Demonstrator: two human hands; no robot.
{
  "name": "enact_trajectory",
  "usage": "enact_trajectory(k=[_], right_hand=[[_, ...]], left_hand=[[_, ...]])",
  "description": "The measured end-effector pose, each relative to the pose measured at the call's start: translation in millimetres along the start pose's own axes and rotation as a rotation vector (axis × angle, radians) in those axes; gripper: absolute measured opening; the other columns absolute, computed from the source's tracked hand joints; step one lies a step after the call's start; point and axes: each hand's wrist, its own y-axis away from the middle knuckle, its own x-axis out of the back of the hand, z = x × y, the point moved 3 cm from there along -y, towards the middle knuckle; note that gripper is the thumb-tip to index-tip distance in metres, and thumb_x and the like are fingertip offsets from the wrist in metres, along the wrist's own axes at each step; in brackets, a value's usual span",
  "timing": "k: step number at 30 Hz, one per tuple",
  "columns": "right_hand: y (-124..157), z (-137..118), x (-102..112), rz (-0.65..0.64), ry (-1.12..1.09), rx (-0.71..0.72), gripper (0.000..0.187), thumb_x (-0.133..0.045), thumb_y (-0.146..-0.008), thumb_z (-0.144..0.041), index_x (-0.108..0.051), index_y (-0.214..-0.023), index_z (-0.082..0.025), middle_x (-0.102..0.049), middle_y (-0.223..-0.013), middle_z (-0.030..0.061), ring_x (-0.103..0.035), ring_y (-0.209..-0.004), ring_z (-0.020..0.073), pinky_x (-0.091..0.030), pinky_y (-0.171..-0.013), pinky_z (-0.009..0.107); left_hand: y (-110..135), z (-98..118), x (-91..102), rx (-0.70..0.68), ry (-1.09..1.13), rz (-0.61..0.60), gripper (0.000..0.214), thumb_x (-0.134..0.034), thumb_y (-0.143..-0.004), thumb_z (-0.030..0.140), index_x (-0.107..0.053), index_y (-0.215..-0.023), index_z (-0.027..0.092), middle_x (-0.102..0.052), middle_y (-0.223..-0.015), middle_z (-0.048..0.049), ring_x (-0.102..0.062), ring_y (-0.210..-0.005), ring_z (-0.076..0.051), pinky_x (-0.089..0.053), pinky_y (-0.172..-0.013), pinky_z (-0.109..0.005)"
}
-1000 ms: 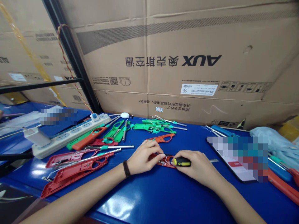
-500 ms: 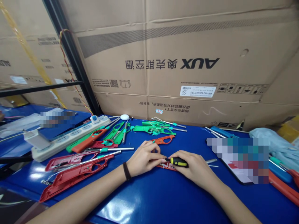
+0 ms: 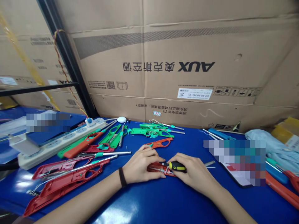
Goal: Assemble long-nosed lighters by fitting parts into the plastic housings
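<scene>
My right hand [image 3: 195, 171] is closed around the black and yellow handle of a short screwdriver [image 3: 177, 166], its shaft pointing left. Under that shaft lies an opened red lighter casing [image 3: 158, 168] with thin white wires inside. My left hand [image 3: 140, 166] grips the casing's left end, thumb on the near side and fingers on the far side. The screwdriver's tip reaches the casing near my left fingers; what it touches is too small to tell. A metal tube [image 3: 209, 163] sticks out past my right hand.
Opened red lighter halves [image 3: 67, 182] lie at left by a white power strip [image 3: 63, 144]. Green lighter parts [image 3: 151, 130] and an orange shell [image 3: 162, 143] lie beyond my hands. A partly blurred phone [image 3: 235, 174] and a light blue bag [image 3: 268, 149] are at right. Cardboard boxes [image 3: 163, 46] stand behind.
My left hand has gone from a pinch by the screwdriver's tip to a grip around the casing, showing more of its inside. The screwdriver stays in my right hand. The view has shifted slightly.
</scene>
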Motion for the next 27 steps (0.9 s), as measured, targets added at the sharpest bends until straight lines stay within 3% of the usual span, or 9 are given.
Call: enact_trajectory(k=[10, 15, 24, 27], right_hand=[[-1.6, -1.7, -3.3, -0.057, 0.034, -0.028, 0.006, -0.06, -0.081, -0.021, -0.063, -0.084, -0.025, -0.066, -0.084, -0.003, -0.063, -0.076, 0.0162, -0.04, -0.064, 0.024], [-1.4, -2.9, -2.0, -0.022, 0.003, -0.023, 0.013, -0.058, -0.083, -0.019, -0.065, -0.09, -0.027, -0.068, -0.088, -0.0019, -0.065, -0.08, 0.017, -0.043, -0.069, 0.025], [-0.4, 0.5, 1.5, -0.06, -0.005, -0.036, 0.008, -0.064, -0.08, -0.022, -0.066, -0.086, -0.026, -0.068, -0.086, -0.0038, -0.064, -0.079, 0.0154, -0.042, -0.067, 0.023], [0.8, 0.6, 0.2, -0.06, -0.028, -0.027, 0.005, -0.063, -0.081, -0.022, -0.065, -0.084, -0.025, -0.067, -0.084, -0.0031, -0.063, -0.077, 0.015, -0.042, -0.066, 0.022]], left_hand=[[-0.4, 1.6, -1.0, 0.004, -0.004, 0.016, 0.043, -0.069, -0.074, 0.054, -0.066, -0.101, 0.022, -0.066, -0.087, -0.0012, -0.059, -0.081, -0.017, -0.036, -0.084, -0.033], [1.1, 1.7, -2.0, -0.081, -0.061, 0.063, 0.039, -0.066, -0.077, 0.053, -0.067, -0.102, 0.023, -0.066, -0.085, -0.0008, -0.059, -0.08, -0.016, -0.038, -0.084, -0.031], [3.1, 5.2, -3.5, -0.176, -0.134, 0.144, 0.034, -0.061, -0.082, 0.051, -0.068, -0.097, 0.022, -0.068, -0.083, -0.0001, -0.06, -0.076, -0.015, -0.042, -0.08, -0.029], [3.2, 8.0, -4.0, -0.218, -0.19, 0.142, 0.032, -0.058, -0.086, 0.048, -0.067, -0.099, 0.021, -0.067, -0.081, 0.0003, -0.06, -0.075, -0.014, -0.041, -0.087, -0.03]])
